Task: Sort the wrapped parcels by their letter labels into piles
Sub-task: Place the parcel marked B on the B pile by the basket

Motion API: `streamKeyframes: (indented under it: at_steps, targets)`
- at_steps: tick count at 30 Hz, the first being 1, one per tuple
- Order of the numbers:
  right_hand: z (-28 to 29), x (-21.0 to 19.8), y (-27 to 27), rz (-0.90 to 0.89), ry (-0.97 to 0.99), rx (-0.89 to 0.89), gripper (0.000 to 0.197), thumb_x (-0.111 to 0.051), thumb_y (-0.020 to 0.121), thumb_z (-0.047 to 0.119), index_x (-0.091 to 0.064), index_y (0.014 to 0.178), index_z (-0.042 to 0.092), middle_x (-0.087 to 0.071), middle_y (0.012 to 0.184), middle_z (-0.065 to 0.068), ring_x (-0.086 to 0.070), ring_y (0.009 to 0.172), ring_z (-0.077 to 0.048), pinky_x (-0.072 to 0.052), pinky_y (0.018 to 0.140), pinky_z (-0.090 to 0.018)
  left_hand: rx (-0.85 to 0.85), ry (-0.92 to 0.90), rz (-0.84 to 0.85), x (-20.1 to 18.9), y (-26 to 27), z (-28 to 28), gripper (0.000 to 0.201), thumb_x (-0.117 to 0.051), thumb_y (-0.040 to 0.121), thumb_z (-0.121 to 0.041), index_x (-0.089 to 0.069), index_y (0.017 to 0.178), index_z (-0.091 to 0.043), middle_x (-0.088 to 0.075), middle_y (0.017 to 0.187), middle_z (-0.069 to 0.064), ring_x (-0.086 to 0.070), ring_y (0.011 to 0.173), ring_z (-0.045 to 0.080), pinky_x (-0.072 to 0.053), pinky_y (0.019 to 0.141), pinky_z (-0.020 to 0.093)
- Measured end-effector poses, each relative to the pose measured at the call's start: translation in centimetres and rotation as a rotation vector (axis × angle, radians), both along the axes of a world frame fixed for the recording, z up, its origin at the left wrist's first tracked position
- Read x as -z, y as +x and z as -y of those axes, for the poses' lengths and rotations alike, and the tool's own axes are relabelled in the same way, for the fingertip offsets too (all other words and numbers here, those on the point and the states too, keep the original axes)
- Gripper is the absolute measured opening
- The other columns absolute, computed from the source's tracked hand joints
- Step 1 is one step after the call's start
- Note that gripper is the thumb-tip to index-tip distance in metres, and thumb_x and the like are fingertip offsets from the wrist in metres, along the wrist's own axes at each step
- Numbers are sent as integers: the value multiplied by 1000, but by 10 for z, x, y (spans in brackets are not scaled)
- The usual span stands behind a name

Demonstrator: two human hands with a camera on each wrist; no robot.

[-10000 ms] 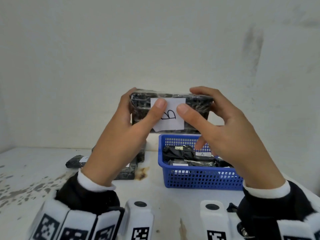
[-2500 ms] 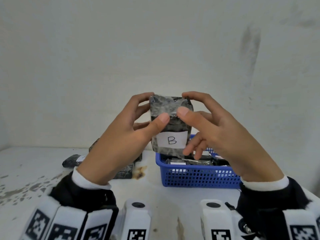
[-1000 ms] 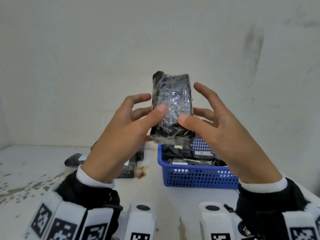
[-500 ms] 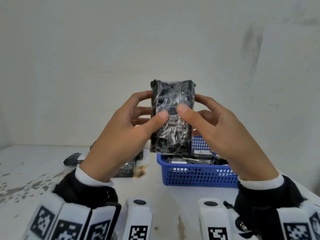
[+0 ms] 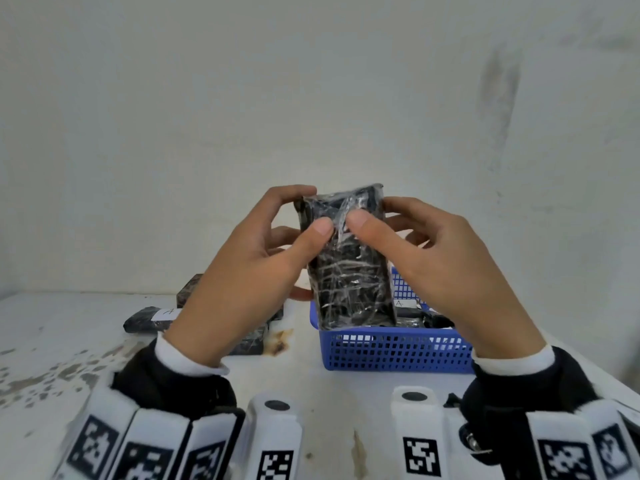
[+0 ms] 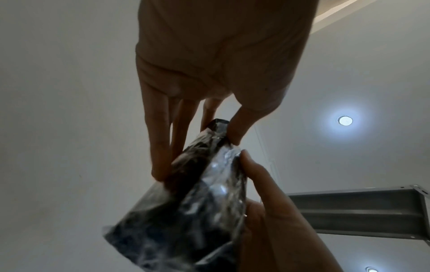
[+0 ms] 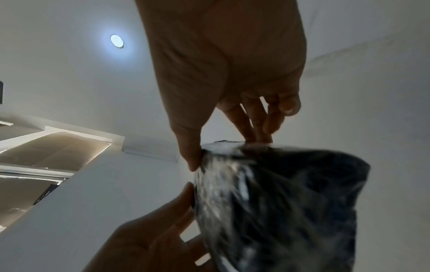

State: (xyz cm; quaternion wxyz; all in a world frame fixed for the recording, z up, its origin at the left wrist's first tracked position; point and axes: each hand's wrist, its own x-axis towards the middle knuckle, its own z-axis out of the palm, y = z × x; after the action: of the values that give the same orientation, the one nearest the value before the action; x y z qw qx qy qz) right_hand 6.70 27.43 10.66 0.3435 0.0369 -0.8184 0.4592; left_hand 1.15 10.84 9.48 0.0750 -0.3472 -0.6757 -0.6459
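Black under crinkled clear film, the wrapped parcel stands upright in the air between both hands, its plain side toward the head camera, so no letter shows on it. The left hand grips its left edge, thumb pressed on the front near the top and fingers curled round the top corner and behind; the right hand pinches the right edge the same way, its thumb just beside the left thumb. Below the fingers, the parcel's bottom edge hangs just over the near-left rim of the blue basket, which holds more dark parcels, one labelled A. Left of the left hand, a small pile of parcels lies on the white table, one also marked A. Bare wall stands behind the fingertips, and open tabletop lies beneath the wrists.
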Motion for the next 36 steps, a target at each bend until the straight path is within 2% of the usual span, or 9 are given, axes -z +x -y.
streamKeyframes:
  at_steps: [2, 5, 9, 14, 19, 23, 27, 32, 36]
  targets:
    - [-1, 0, 2, 21, 0, -3, 62, -58, 60, 75, -65, 115, 46, -70, 103, 20, -54, 53, 3, -40, 59, -12, 7, 0, 2, 1, 0, -2, 38, -61, 86, -36, -54, 123, -37, -75, 97, 1, -72, 89, 11, -61, 68, 34]
    - [-1, -1, 3, 27, -47, -52, 62, -57, 60, 75, -61, 116, 49, -70, 105, 19, -57, 57, 5, -42, 64, -20, 22, 32, 7, 1, 2, -3, 44, -63, 84, -47, -54, 125, -36, -75, 100, -1, -72, 93, 16, -61, 70, 40]
    - [-1, -2, 1, 34, -107, -88, 57, -58, 66, 74, -61, 114, 43, -71, 105, 12, -58, 47, -4, -50, 49, -26, 36, 62, 45, -1, 5, -3, 56, -56, 78, -46, -56, 132, -30, -75, 103, -5, -72, 94, 17, -61, 71, 39]
    - [-1, 1, 1, 89, -96, -158, 49, -67, 75, 67, -59, 117, 43, -68, 111, 12, -64, 52, -13, -53, 50, -32, 26, 63, 60, -2, 2, -2, 27, -59, 92, -29, -65, 118, -25, -74, 100, 0, -71, 93, 16, -61, 77, 42]
    - [0, 3, 1, 63, -102, -214, 34, -69, 85, 38, -60, 117, 44, -63, 108, 20, -64, 54, -4, -55, 50, -31, 40, 77, 55, 0, 0, -2, 23, -61, 93, -19, -66, 115, -24, -71, 99, 6, -70, 94, 21, -60, 80, 46]
    - [0, 3, 1, 16, -137, -247, 36, -70, 86, 36, -61, 119, 43, -63, 116, 16, -68, 59, -7, -61, 58, -36, 35, 86, 15, 0, 0, -2, 35, -63, 79, -33, -67, 113, -25, -70, 105, 5, -71, 95, 20, -60, 81, 45]
    - [-1, 4, -2, -15, -126, -284, 32, -71, 86, 33, -62, 116, 39, -65, 117, 16, -74, 77, -21, -63, 70, -41, 0, 88, -25, -1, 1, -2, 23, -70, 87, -28, -66, 108, -22, -69, 107, 2, -70, 79, 9, -61, 79, 40]
    - [1, 4, -2, -38, -101, -294, 34, -71, 80, 46, -64, 113, 39, -64, 119, 18, -71, 67, -17, -63, 72, -40, -27, 114, -46, -4, 4, -2, 30, -70, 76, -33, -66, 102, -16, -69, 100, 1, -71, 73, 12, -58, 83, 49]
    - [1, 4, -3, -85, -113, -278, 23, -70, 84, 42, -67, 107, 38, -65, 116, 13, -69, 77, -38, -64, 68, -42, -32, 119, -41, -4, 5, -2, 34, -68, 72, -43, -66, 94, -17, -69, 89, -3, -70, 73, 13, -57, 83, 53]
